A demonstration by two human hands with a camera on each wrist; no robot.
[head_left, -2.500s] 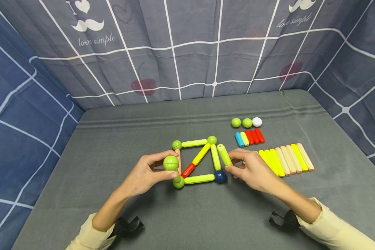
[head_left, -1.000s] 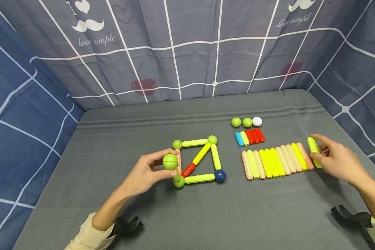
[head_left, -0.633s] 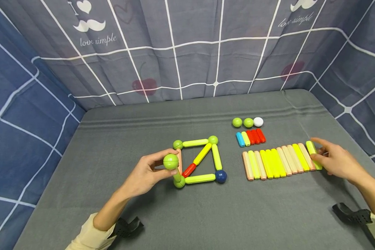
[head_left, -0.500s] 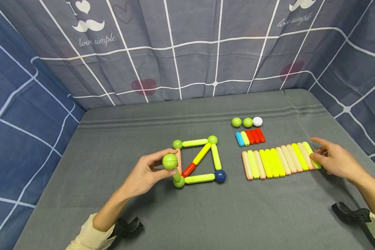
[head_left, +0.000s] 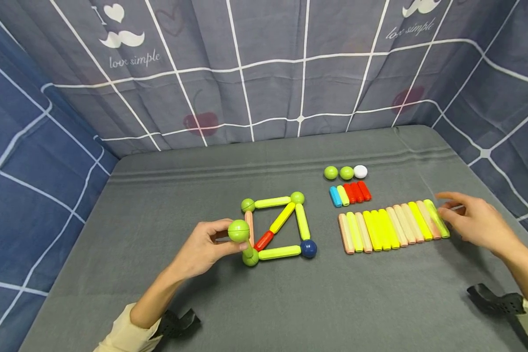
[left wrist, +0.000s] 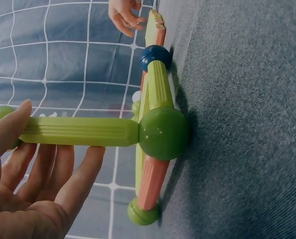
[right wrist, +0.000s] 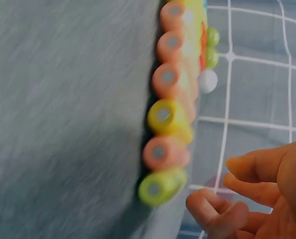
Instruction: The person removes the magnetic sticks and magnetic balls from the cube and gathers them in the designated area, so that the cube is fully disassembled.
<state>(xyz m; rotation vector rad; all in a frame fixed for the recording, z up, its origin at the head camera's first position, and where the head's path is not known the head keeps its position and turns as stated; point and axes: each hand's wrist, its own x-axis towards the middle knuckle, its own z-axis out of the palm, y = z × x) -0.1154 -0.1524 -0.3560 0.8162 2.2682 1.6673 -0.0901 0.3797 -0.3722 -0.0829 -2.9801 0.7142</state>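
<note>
My left hand (head_left: 204,247) pinches an upright lime-green magnetic rod (left wrist: 83,132) between thumb and fingers. A green ball (head_left: 238,231) tops that rod, and its foot meets another green ball (left wrist: 164,133) at the near-left corner of a flat square of rods. Lime rods (head_left: 279,252), a pink rod (head_left: 249,225) and corner balls form the square, one ball dark blue (head_left: 308,249). A yellow rod (head_left: 282,218) and short red rod (head_left: 264,241) cross it diagonally. My right hand (head_left: 481,225) hovers, holding nothing, beside the lime rod (head_left: 437,219) ending a row of rods.
The row of yellow, lime and pink rods (head_left: 385,230) lies at the right of the grey cloth. Behind it sit short blue, lime and red rods (head_left: 352,193), then two green balls (head_left: 346,173) and a white ball (head_left: 360,171). Checked curtains (head_left: 273,88) border the table.
My right hand has carried a lime rod from beside the square to the row's right end, laid it against the last rod and let go. My left hand stays at the upright rod.
</note>
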